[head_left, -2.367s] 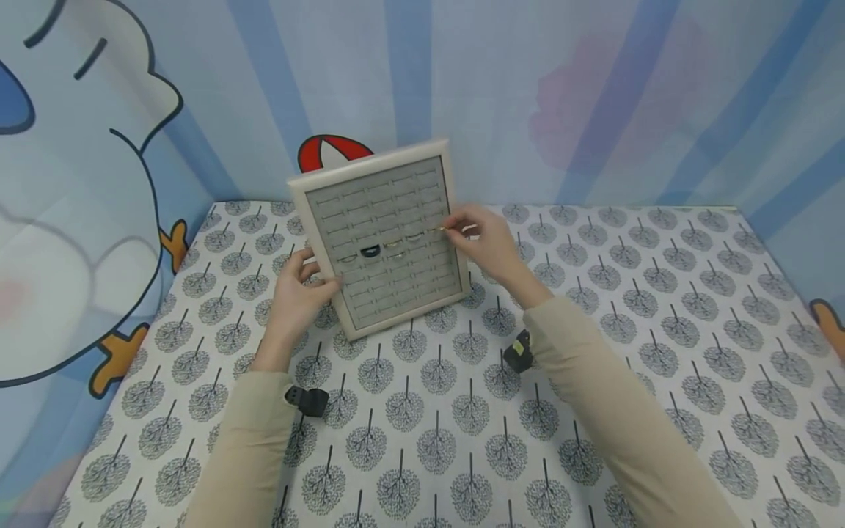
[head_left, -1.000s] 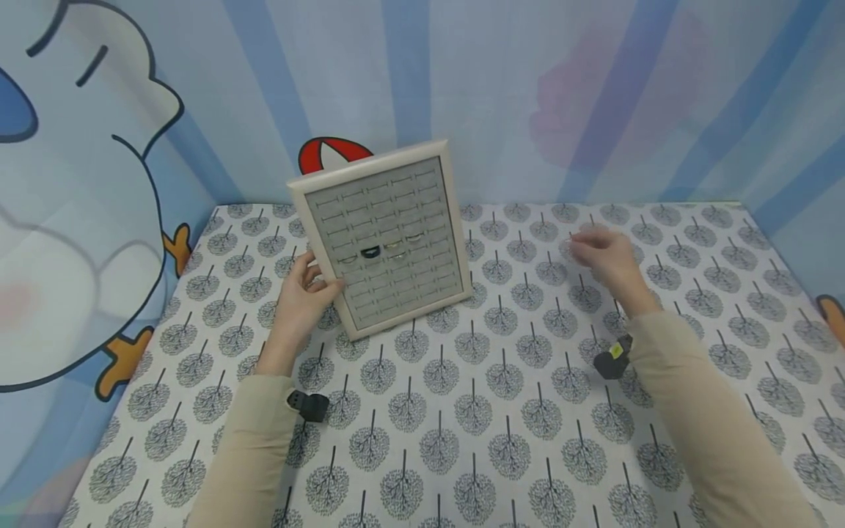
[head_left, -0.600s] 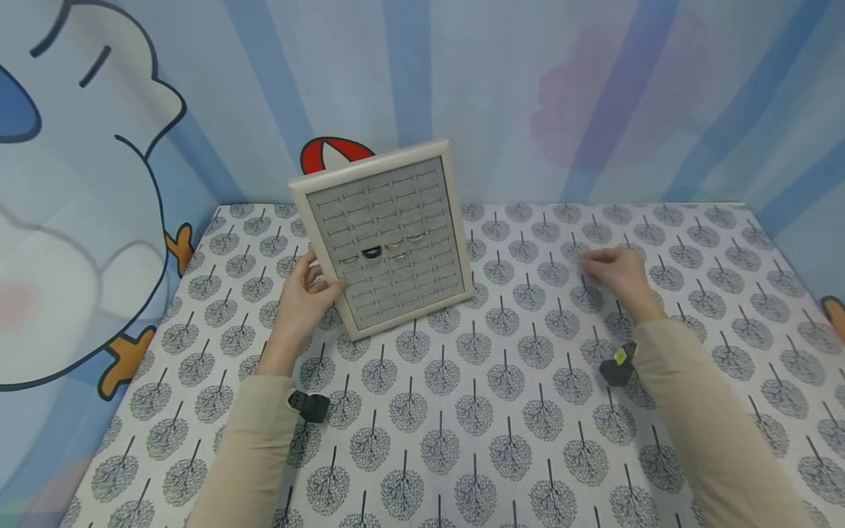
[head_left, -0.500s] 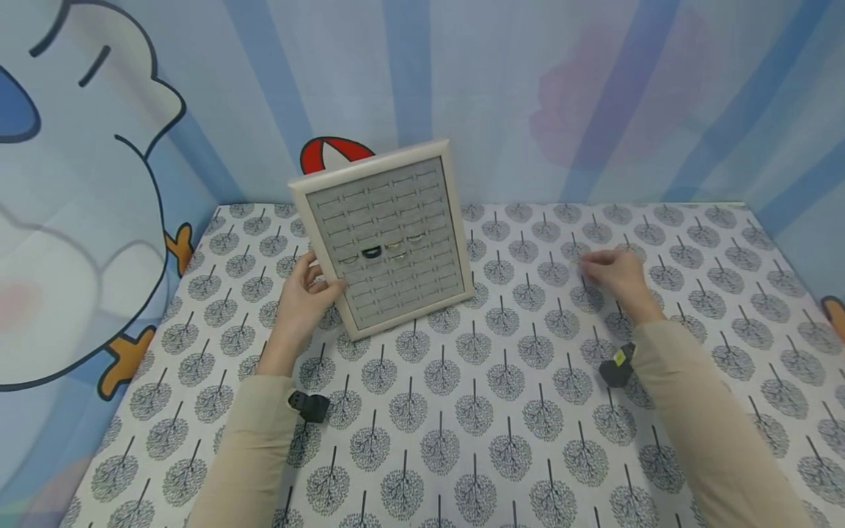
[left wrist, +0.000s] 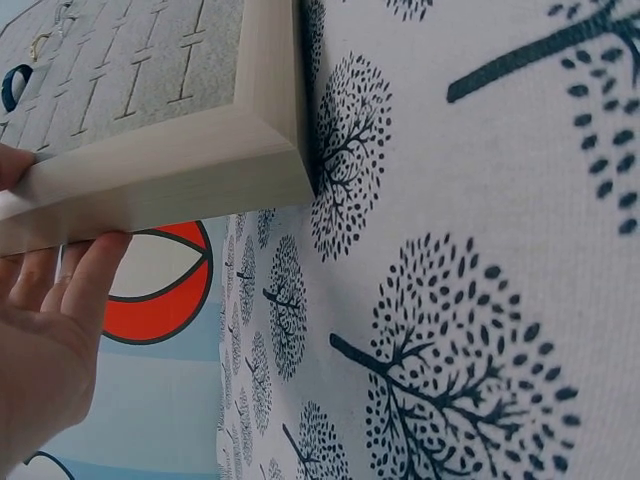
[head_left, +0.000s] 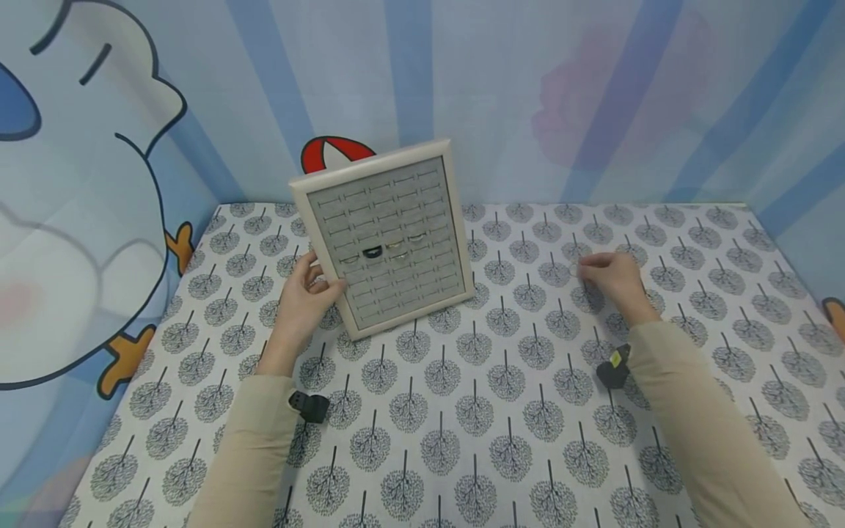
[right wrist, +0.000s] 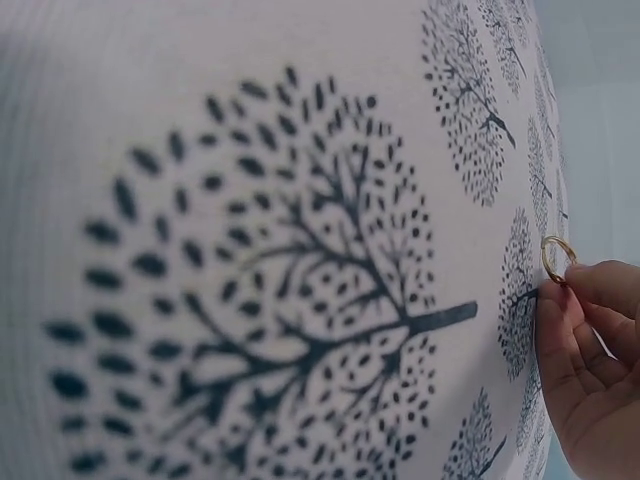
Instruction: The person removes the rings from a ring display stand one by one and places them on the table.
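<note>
A ring display board [head_left: 461, 249], with a pale wooden frame around a grey slotted panel, stands tilted on the cloth. My left hand [head_left: 297, 304] grips its left edge, thumb on the front and fingers behind, as the left wrist view also shows. Several rings sit in the slots, among them a thick dark ring [head_left: 372, 253]. Off to the right, my right hand [head_left: 614, 279] is low over the cloth. In the right wrist view its thumb and fingertip pinch a thin gold ring [right wrist: 547, 262], which stands on edge close to the cloth.
A white cloth [head_left: 475, 455] printed with dark trees covers the table. Behind it hangs a blue striped backdrop [head_left: 502, 88] with cartoon figures. Black wrist cameras [head_left: 310, 405] sit at both cuffs.
From the board's right side, my right hand has moved right and down to the cloth, taking the gold ring out of its slot. The left hand and board have stayed put.
</note>
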`<state>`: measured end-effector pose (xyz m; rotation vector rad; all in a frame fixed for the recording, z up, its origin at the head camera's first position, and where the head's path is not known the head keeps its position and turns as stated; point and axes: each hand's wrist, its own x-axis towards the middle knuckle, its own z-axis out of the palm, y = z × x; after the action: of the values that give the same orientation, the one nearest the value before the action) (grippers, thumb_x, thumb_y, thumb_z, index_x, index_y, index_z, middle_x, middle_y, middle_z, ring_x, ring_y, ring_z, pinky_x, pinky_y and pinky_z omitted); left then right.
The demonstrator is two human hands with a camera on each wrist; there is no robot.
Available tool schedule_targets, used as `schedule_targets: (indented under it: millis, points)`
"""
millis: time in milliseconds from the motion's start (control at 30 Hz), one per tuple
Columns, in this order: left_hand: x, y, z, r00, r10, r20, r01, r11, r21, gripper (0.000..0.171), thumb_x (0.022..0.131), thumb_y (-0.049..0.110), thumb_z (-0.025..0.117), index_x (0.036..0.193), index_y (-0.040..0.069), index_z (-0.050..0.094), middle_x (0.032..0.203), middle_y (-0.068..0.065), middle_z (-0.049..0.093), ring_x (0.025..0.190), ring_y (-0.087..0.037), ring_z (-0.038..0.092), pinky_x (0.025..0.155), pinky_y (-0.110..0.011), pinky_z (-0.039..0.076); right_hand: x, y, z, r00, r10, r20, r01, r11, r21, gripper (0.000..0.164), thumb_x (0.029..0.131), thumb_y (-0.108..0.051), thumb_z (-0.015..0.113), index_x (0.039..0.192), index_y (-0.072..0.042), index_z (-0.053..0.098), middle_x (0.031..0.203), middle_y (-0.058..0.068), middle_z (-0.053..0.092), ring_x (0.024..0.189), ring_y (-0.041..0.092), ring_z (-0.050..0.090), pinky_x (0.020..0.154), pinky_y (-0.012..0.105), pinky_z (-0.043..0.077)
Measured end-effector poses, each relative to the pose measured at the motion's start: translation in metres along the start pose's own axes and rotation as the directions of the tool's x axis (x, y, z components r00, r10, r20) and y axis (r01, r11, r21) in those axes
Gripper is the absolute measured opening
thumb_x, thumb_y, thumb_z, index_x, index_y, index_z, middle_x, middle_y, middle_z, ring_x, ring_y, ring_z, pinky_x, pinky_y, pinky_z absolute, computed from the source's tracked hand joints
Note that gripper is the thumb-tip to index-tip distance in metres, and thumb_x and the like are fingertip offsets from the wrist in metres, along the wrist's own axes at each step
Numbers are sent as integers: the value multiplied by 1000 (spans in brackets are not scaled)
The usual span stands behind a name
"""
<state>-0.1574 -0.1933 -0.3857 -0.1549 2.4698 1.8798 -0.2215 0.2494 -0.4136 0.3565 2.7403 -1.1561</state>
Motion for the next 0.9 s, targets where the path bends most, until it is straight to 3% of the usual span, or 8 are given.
schedule_targets:
  millis: [300, 567, 900]
  points:
    - [0, 0, 0, 1000, 4, 5, -4, 1000, -3, 68, 92, 12, 60, 150, 23, 26, 140, -12, 48, 126, -31, 53, 108, -44, 46, 0, 3, 0, 999, 31, 10, -32, 999, 27, 40, 96, -19, 51, 130, 1, 54, 128, 24, 55, 114, 35, 56, 106, 49, 45]
    - [-1, 0, 0, 1000, 5, 7, -5, 1000, 11, 70, 93, 15, 60, 151, 24, 23, 142, -12, 46, 129, -31, 51, 109, -45, 45, -2, 0, -1, 1000, -22, -16, 22, 999, 48, 42, 97, -17, 47, 134, 3, 49, 131, 26, 52, 114, 36, 56, 100, 47, 50]
    - [-2, 1, 0, 1000, 13, 19, -13, 1000, 14, 69, 93, 15, 59, 151, 24, 23, 142, -12, 46, 127, -31, 52, 108, -45, 45, -12, -50, 11, 979, -171, -114, 181, 980, 81, 36, 96, -13, 50, 129, 1, 54, 133, 24, 54, 124, 38, 52, 104, 48, 47]
